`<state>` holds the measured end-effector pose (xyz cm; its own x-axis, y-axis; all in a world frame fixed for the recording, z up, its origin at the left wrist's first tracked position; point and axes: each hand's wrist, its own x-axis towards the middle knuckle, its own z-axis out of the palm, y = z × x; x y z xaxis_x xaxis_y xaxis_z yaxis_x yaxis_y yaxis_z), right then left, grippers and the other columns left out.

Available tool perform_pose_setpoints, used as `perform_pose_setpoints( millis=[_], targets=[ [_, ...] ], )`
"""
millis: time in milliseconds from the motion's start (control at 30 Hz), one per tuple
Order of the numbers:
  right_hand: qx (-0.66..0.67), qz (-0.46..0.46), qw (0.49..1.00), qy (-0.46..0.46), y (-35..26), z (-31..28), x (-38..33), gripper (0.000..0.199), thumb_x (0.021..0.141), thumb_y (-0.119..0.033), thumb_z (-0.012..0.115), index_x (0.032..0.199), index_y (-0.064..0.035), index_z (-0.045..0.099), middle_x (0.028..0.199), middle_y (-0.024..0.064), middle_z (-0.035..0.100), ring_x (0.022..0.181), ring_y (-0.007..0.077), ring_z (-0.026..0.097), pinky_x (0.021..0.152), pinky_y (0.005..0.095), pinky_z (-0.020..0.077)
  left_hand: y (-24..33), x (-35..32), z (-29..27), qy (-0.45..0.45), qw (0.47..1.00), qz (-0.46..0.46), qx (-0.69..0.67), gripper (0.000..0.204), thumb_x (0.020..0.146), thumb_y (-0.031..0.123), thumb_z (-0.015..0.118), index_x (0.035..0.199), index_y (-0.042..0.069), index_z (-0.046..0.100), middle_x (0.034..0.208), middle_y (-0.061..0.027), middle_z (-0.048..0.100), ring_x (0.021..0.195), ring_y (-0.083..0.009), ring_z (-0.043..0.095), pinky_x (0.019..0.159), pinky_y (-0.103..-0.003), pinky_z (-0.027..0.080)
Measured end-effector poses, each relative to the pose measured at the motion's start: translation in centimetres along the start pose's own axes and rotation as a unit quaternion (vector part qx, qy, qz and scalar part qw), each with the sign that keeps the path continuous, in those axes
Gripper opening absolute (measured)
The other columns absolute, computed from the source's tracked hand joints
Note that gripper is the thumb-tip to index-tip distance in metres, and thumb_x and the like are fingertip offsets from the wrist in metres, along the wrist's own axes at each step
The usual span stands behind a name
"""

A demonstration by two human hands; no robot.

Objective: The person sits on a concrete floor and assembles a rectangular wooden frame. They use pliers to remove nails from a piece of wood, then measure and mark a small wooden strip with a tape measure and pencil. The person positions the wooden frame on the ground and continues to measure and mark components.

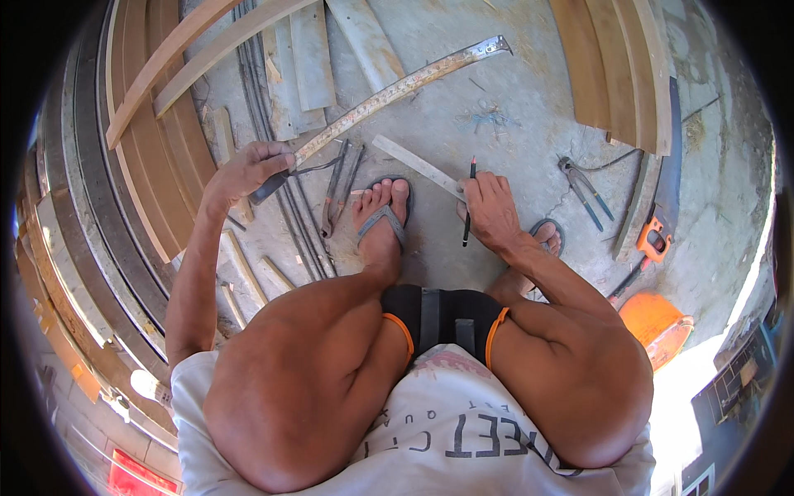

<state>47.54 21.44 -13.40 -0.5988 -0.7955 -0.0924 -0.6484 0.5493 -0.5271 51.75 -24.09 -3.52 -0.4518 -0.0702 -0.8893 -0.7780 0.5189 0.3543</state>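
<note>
My left hand (248, 175) is closed round the dark case of a tape measure (267, 190). Its worn, pale tape blade (397, 89) runs out in a bend to a metal end hook at the upper right, above the concrete floor. Between my knees and the boards, my right hand (496, 217) pinches a dark pencil (473, 170), its tip pointing away from me. The same hand also grips one end of a thin, flat pale strip (413, 164), which slants up to the left. Whether the strip is wood or metal I cannot tell.
Curved-looking brown boards lie left (149, 140) and right (616, 74). Dark rods (302, 227) and a tool with two long handles (335, 198) are beside my left foot. Pincers (587, 194), an orange-handled handsaw (653, 241) and an orange bucket (649, 326) are on the right.
</note>
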Motion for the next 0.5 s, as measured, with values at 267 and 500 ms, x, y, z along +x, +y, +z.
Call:
perform_pose_setpoints(
  millis=[267, 500],
  targets=[
    [-0.126, -0.064, 0.988, -0.065, 9.0, -2.9, 2.0, 0.032, 0.095, -0.017, 0.066, 0.126, -0.0092, 0.064, 0.115, 0.0126, 0.064, 0.114, 0.0331, 0.061, 0.1, 0.0478, 0.045, 5.7, 3.8, 5.1, 0.011, 0.993, 0.085, 0.078, 0.03, 0.1, 0.025, 0.07, 0.115, 0.0, 0.075, 0.089, -0.0088, 0.07, 0.084, -0.0201, 0.063, 0.079, -0.036, 0.05],
    [-0.141, 0.067, 0.985, 0.074, 8.8, -6.0, -3.3, 0.046, 0.087, -0.027, 0.082, 0.125, -0.0065, 0.065, 0.119, 0.0155, 0.068, 0.112, 0.0344, 0.065, 0.099, 0.0481, 0.047, 7.2, 6.2, 6.7, 0.034, 0.975, 0.142, 0.165, 0.034, 0.098, 0.026, 0.07, 0.118, -0.001, 0.075, 0.101, -0.0188, 0.072, 0.095, -0.0319, 0.067, 0.087, -0.041, 0.051]
  ],
)
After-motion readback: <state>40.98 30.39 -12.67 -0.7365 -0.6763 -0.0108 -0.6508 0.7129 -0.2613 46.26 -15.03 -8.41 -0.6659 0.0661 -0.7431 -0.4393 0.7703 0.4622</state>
